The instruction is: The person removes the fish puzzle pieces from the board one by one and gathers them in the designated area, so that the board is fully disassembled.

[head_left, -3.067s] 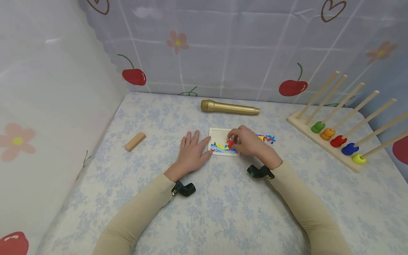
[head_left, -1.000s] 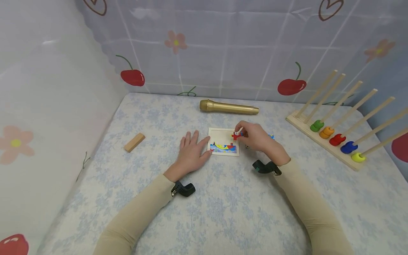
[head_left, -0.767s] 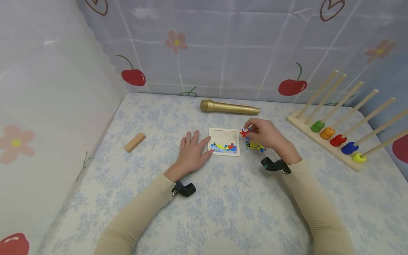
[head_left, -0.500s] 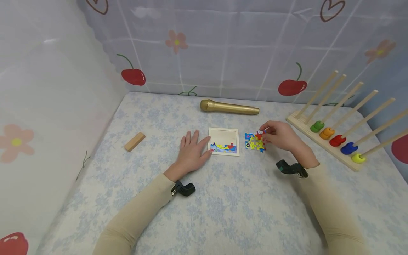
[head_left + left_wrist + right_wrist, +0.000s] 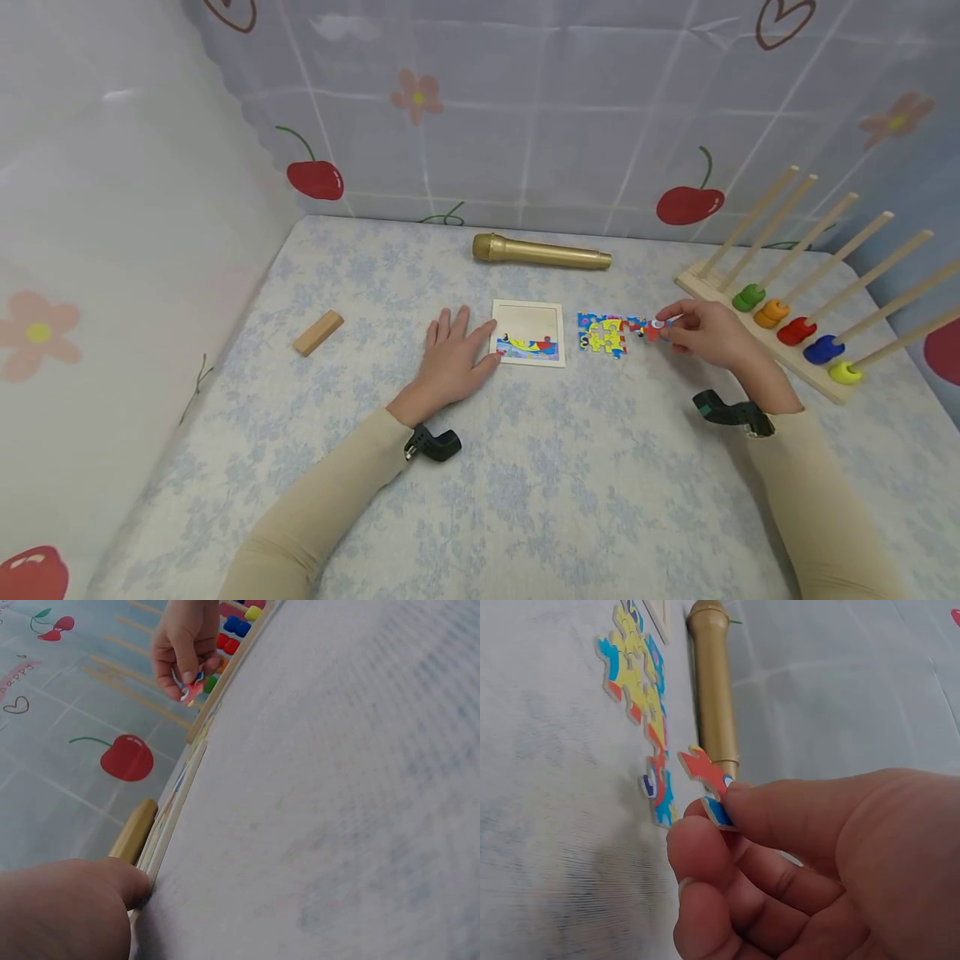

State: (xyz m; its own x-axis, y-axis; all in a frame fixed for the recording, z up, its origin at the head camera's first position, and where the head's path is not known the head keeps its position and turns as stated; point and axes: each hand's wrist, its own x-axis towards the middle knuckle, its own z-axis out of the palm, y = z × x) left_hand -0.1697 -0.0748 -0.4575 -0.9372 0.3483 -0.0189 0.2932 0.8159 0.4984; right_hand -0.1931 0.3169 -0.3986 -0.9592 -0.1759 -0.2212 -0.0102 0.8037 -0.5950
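Observation:
My right hand (image 5: 708,335) pinches a red puzzle piece (image 5: 703,769) with blue and white parts between thumb and fingers, at the right end of the loose pieces. In the right wrist view the piece is tilted, its printed side showing. A mostly yellow cluster of puzzle pieces (image 5: 602,335) lies just right of the puzzle frame (image 5: 562,335), with red and blue pieces (image 5: 636,324) trailing off its upper right. Along the frame's bottom runs a row of fitted pieces (image 5: 527,347). My left hand (image 5: 452,358) lies spread on the table, thumb and index fingertips at the frame's left edge.
A gold microphone (image 5: 542,252) lies behind the frame. To the left is a small wooden block (image 5: 318,332). At the right stands a wooden peg rack (image 5: 761,337) with tall pegs and coloured beads. A patterned cloth covers the table (image 5: 517,483).
My right hand has lifted the red piece from inside the frame and carried it rightward, past the yellow cluster, uncovering the loose pieces. My left hand has stayed in place.

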